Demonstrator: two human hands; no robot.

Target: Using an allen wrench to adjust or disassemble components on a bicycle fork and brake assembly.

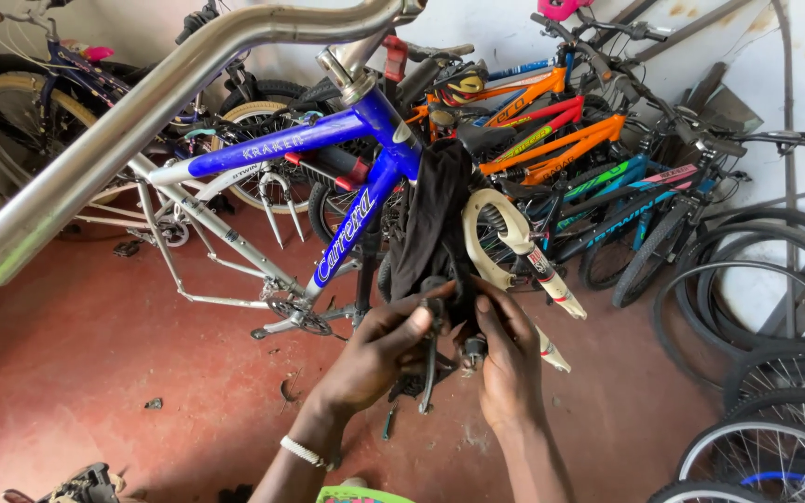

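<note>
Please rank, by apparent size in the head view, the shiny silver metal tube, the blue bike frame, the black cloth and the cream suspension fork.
1. Shiny silver metal tube, though nearness to the camera inflates it.
2. Blue bike frame.
3. Black cloth and cream suspension fork look alike, so unranked.

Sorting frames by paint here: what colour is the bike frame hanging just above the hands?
Blue frame with white lettering, clearest in the head view.
</note>
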